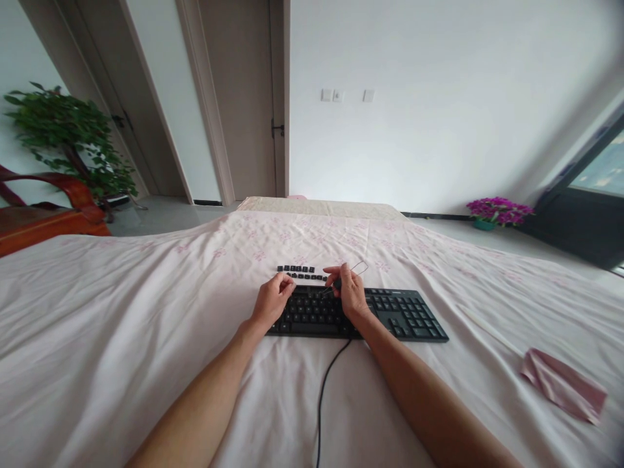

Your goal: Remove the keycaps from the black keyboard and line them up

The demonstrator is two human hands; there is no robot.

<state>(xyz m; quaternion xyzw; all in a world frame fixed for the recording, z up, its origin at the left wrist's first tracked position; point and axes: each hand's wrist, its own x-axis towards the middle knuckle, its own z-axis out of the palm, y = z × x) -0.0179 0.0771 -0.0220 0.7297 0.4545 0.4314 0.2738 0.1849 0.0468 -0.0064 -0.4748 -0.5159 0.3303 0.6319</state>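
Keyboard (316,314) lay flat on the pale, flowered sheet (185,292), cable (320,396) trailing toward the person. Right hand (350,290) gripped a wire-looped tool (337,283), fingers closed round its dark middle, one end slanted down at the upper keys, seemingly to reach between them. Left hand (273,300) pinched near the top edge; whether it held anything, could not tell. Loose keycaps (299,268) lay just beyond in two rows, probably to preserve order.
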